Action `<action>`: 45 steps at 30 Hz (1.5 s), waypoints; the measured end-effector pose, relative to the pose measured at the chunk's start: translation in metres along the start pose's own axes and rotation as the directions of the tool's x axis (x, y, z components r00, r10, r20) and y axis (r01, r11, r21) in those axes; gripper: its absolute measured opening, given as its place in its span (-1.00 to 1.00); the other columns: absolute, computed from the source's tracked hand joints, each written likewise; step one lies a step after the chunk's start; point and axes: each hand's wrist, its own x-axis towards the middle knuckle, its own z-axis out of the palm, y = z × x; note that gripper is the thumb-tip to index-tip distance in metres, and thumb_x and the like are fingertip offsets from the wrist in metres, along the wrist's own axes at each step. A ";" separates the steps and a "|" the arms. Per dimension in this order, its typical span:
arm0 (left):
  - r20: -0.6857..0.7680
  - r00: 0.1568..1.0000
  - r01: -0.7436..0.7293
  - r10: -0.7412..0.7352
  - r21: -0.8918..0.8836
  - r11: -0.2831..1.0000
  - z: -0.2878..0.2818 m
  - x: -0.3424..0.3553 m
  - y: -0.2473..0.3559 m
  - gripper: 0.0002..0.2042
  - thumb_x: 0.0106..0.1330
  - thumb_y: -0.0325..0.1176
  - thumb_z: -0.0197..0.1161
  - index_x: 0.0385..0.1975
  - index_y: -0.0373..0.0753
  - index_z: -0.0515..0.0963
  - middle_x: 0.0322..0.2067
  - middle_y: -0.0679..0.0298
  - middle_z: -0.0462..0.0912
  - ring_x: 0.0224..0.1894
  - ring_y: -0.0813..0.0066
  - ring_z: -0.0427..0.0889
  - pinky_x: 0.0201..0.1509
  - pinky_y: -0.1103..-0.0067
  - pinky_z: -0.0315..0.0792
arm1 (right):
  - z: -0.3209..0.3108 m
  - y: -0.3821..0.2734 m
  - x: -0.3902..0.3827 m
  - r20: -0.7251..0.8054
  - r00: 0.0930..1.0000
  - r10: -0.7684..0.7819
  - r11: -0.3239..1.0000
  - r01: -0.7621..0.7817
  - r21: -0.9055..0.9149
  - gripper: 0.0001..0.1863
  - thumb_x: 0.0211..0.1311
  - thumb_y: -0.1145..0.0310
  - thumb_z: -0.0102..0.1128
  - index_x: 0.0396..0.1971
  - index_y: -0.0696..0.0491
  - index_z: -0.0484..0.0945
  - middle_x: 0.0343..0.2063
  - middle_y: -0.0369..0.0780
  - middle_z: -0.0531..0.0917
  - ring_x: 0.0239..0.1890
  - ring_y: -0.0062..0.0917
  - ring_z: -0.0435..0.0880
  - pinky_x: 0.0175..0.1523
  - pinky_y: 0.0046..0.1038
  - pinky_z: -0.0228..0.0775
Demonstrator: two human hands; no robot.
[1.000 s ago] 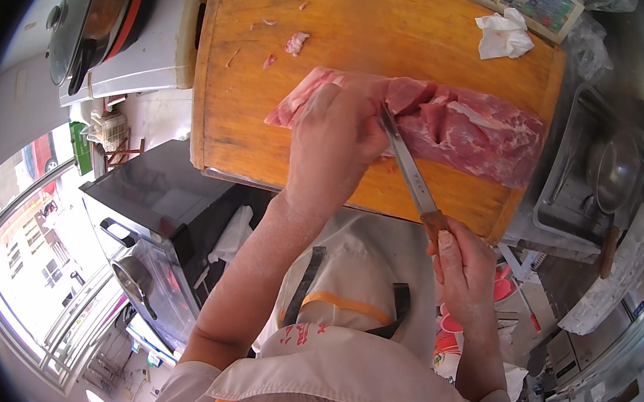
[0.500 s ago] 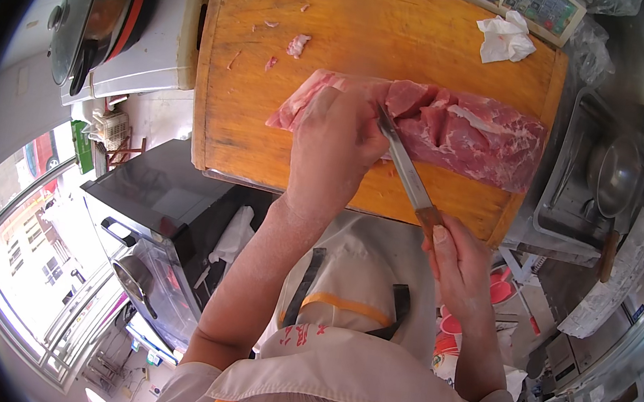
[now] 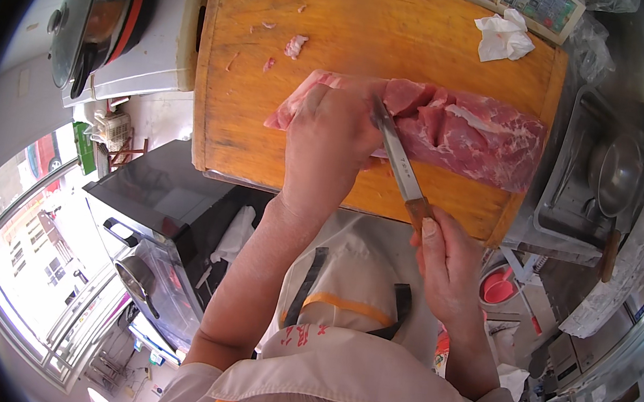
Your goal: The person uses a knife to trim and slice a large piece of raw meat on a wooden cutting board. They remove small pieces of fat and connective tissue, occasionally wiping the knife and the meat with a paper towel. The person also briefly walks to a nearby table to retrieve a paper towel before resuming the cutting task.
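A long slab of raw red meat lies crosswise on a wooden cutting board, with several cuts in its upper middle. My left hand presses on the slab's left part, its fingers curled over and gripping the meat; the fingertips are partly hidden. In my right hand is the wooden handle of a long knife, fingers wrapped round it. The blade slants up and left, its tip against the meat right beside my left hand.
Small meat scraps lie on the board's upper left, a crumpled white tissue at its upper right. A scale stands behind. On the right is a metal tray with a pan; on the left, a lidded pot.
My left hand has shifted slightly left on the meat. My right hand and the knife's handle have moved a little left and up, and the blade stands slightly steeper.
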 end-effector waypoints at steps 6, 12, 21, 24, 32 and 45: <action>0.035 0.999 0.021 -0.023 0.058 0.998 -0.005 0.006 0.008 -0.89 0.21 -0.52 0.40 -0.33 -0.38 0.64 -0.37 0.10 0.64 -0.40 0.25 0.70 -0.27 0.41 0.59 | -0.002 -0.019 0.003 0.052 0.995 0.089 0.996 -0.090 0.015 -0.73 0.71 0.31 0.04 -0.02 0.22 0.59 -0.42 -0.16 0.63 -0.43 -0.42 0.60 -0.26 -0.35 0.46; 0.055 0.998 0.032 -0.040 0.133 0.991 -0.003 0.006 0.005 -0.89 0.22 -0.50 0.41 -0.33 -0.37 0.63 -0.36 0.10 0.64 -0.40 0.24 0.69 -0.27 0.40 0.57 | -0.003 -0.009 -0.007 0.070 0.987 0.146 0.980 -0.154 0.126 -0.71 0.73 0.27 0.03 -0.05 0.22 0.59 -0.45 -0.22 0.60 -0.50 -0.56 0.54 -0.33 -0.41 0.41; 0.079 0.996 0.015 -0.032 0.204 0.979 -0.005 0.008 0.003 -0.89 0.24 -0.50 0.41 -0.32 -0.36 0.63 -0.35 0.12 0.64 -0.40 0.24 0.68 -0.27 0.39 0.57 | -0.006 -0.020 -0.009 0.170 0.952 0.256 0.923 -0.293 0.248 -0.63 0.76 0.19 -0.03 -0.11 0.19 0.60 -0.47 -0.32 0.60 -0.55 -0.70 0.48 -0.40 -0.51 0.34; 0.053 0.998 -0.026 0.016 0.203 0.979 -0.004 0.011 -0.001 -0.90 0.25 -0.50 0.41 -0.32 -0.36 0.63 -0.35 0.12 0.64 -0.40 0.24 0.68 -0.26 0.39 0.57 | -0.002 -0.021 0.004 0.184 0.953 0.242 0.906 -0.290 0.308 -0.61 0.77 0.17 -0.06 -0.16 0.19 0.58 -0.48 -0.33 0.60 -0.56 -0.72 0.47 -0.43 -0.53 0.32; -0.020 0.998 0.069 -0.067 0.164 0.984 -0.001 0.006 -0.016 -0.90 0.28 -0.51 0.41 -0.27 -0.36 0.65 -0.32 0.13 0.67 -0.39 0.34 0.69 -0.25 0.46 0.57 | -0.003 -0.017 -0.004 0.225 0.946 0.232 0.891 -0.299 0.341 -0.60 0.78 0.18 -0.11 -0.08 0.20 0.58 -0.40 -0.31 0.57 -0.61 -0.78 0.35 -0.51 -0.60 0.20; 0.105 0.891 0.450 -0.442 -0.336 0.827 -0.044 0.018 -0.035 -0.83 0.45 -0.42 0.42 -0.08 -0.38 0.72 -0.31 0.31 0.77 -0.30 0.69 0.65 -0.18 0.67 0.53 | -0.025 -0.010 -0.023 0.246 0.933 0.264 0.821 -0.351 0.451 -0.58 0.77 0.20 -0.07 0.16 0.24 0.62 -0.37 -0.29 0.62 -0.57 -0.77 0.41 -0.46 -0.61 0.25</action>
